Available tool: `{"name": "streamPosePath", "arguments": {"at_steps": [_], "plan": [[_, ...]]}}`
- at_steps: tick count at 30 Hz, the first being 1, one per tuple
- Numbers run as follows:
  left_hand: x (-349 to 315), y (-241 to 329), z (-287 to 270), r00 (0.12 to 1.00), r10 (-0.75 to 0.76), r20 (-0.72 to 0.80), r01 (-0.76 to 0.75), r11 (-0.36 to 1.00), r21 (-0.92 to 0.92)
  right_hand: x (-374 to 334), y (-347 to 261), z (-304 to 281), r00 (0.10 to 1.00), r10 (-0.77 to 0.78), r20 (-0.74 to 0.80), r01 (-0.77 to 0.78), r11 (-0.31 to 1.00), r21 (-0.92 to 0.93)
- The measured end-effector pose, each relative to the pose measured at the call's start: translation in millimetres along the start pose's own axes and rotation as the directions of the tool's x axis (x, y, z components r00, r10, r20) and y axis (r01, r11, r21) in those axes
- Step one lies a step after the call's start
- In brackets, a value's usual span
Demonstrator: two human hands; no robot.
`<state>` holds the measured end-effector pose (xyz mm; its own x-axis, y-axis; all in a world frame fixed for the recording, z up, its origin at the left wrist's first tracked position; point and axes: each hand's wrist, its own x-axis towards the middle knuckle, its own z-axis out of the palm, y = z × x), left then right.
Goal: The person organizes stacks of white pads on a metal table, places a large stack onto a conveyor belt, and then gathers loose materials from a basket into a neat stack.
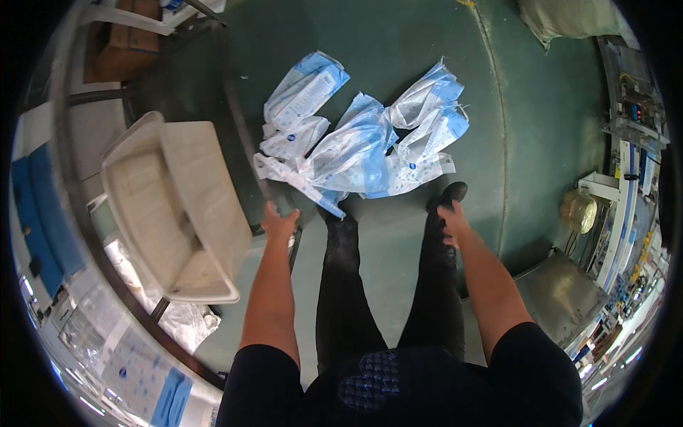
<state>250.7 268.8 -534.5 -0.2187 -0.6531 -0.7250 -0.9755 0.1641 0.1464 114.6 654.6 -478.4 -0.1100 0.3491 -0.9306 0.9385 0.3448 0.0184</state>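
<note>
Several crumpled plastic bags (pixel 352 153), white and pale blue with some clear film, lie in a loose heap on the floor in front of my feet. Their near edge comes close to the toes of my dark shoes. My left hand (pixel 279 220) hangs over the floor to the left of the heap, thumb and fingers apart, holding nothing. On the other side, my right hand (pixel 453 223) is beside my right shoe (pixel 448 193), its fingers spread and slightly bent, also with nothing in it. Neither hand touches the bags.
An off-white plastic bin (pixel 213 192) sits tilted at my left, by a metal frame (pixel 128 288). Beyond it is a brown cardboard box (pixel 128 50). A large pale sack (pixel 569 18) stands at the far right, and a metal-topped surface (pixel 562 295) lies nearer on the right.
</note>
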Motion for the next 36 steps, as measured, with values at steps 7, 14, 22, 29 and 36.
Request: {"name": "streamPosePath", "arguments": {"at_steps": [7,14,22,29,36], "plan": [[123,35,105,0.998,-0.063,0.017,0.058,0.972,0.227,193,-140,71,0.993,-0.031,-0.116,0.060,0.965,0.256],[223,0,195,0.983,-0.056,-0.172,0.077,0.990,0.116,341,-212,112,0.821,-0.003,-0.571,0.154,0.964,0.216],[195,-26,190,0.986,0.057,-0.155,-0.041,0.994,0.104,400,-173,69,0.913,-0.368,-0.176,0.406,0.786,0.466],[106,43,-34,0.649,0.502,-0.571,-0.328,0.863,0.385,188,-82,-38,0.721,-0.436,0.538,-0.139,0.669,0.730],[304,211,-24,0.667,0.641,-0.380,-0.140,0.609,0.781,290,-24,66,0.960,-0.069,0.270,-0.084,0.853,0.515]]}}
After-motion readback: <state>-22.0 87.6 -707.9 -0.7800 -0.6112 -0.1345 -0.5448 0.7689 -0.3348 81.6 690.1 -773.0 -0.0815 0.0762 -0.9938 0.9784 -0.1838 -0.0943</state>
